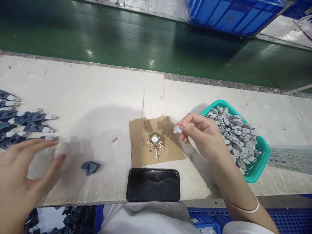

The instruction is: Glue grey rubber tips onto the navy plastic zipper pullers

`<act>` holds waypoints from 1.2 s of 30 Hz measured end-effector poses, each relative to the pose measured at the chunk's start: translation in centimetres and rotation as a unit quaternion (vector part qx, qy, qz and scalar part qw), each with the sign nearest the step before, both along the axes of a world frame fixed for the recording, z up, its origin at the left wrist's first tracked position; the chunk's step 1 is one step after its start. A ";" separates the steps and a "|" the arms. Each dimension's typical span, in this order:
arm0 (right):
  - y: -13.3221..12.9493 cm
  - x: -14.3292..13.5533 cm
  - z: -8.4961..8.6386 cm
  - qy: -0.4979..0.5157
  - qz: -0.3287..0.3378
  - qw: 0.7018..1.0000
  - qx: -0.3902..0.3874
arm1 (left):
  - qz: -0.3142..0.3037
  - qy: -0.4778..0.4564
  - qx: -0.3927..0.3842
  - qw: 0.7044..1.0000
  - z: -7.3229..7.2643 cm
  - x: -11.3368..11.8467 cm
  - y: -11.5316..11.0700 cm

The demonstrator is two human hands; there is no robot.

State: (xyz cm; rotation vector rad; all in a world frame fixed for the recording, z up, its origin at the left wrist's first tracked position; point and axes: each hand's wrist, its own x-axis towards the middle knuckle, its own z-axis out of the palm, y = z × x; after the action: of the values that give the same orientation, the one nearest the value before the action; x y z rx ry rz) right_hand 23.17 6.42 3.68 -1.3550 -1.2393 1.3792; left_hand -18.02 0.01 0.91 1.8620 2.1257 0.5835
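Observation:
At the left, my left hand [26, 172] is over the table, blurred, with thumb and fingers curved apart; a pale, see-through smear by its fingertips cannot be made out. Nearest to it lies a single dark blue-grey angular plastic part [90, 167]. My right hand [198, 133] pinches a small light-grey plastic piece [177, 129] between thumb and fingers, above the right edge of a brown cardboard sheet [138, 152]. On the cardboard, a small round dish-like thing [154, 138] holds shiny liquid, with wet splashes around it.
A green basket [264, 152] of light-grey pieces [237, 133] stands beside my right forearm, near a printed white box [290, 159]. A black phone [153, 185] lies at the front edge. Dark parts with pale tips [31, 122] lie left. Beyond runs a green belt [109, 35], with a blue crate [231, 14] behind.

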 end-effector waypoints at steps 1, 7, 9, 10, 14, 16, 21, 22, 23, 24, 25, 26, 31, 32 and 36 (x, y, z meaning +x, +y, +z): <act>0.1 -0.4 -0.3 -0.024 -0.002 1.000 0.011 | -0.056 0.011 -0.017 0.998 0.0 0.3 -0.7; -0.7 -2.2 -2.4 -0.164 0.008 0.983 0.087 | -0.173 0.000 -0.073 0.982 -0.4 3.1 -2.9; -1.2 -2.5 -2.9 -0.213 0.037 0.968 0.124 | -0.151 -0.012 -0.060 0.987 -0.3 3.9 -2.9; -1.4 -2.6 -3.1 -0.235 0.057 0.959 0.149 | -0.134 -0.026 -0.054 0.989 -0.2 4.4 -2.8; -1.7 -3.0 -3.8 -0.301 0.128 0.909 0.257 | -0.039 -0.176 -0.065 0.981 0.9 7.4 -2.5; -1.6 -3.1 -4.0 -0.319 0.152 0.891 0.284 | 0.004 -0.284 -0.092 0.955 1.1 9.5 -2.3; -1.8 -3.0 -3.9 -0.300 0.122 0.913 0.247 | 0.052 -0.506 -0.159 0.846 1.1 13.9 -1.4; -1.9 -3.0 -3.8 -0.283 0.105 0.926 0.228 | 0.053 -0.533 -0.172 0.827 1.1 14.5 -1.1; -2.0 -3.0 -3.8 -0.262 0.087 0.939 0.207 | 0.054 -0.552 -0.181 0.812 1.1 14.9 -0.9; -2.0 -3.0 -3.7 -0.238 0.070 0.951 0.183 | 0.054 -0.564 -0.188 0.802 1.1 15.3 -0.8; -2.0 -3.0 -3.6 -0.212 0.053 0.963 0.157 | 0.055 -0.571 -0.194 0.796 1.2 15.5 -0.6; -2.0 -3.1 -3.6 -0.185 0.037 0.973 0.130 | 0.055 -0.577 -0.198 0.791 1.2 15.6 -0.5; -1.6 -3.2 -3.2 -0.062 -0.023 0.997 0.039 | 0.015 -0.610 -0.209 0.764 0.6 15.9 -0.3; -1.5 -3.3 -3.1 -0.037 -0.028 0.999 0.024 | 0.005 -0.614 -0.210 0.760 0.4 15.9 -0.2; -1.6 -3.4 -3.1 0.056 -0.024 0.998 -0.027 | -0.013 -0.628 -0.207 0.750 -0.4 16.6 0.0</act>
State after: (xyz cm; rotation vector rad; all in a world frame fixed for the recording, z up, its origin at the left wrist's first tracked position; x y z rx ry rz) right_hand 19.79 4.87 0.62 -1.3166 -1.0974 1.4438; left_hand -1.46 0.02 0.52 0.7548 1.1213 0.8929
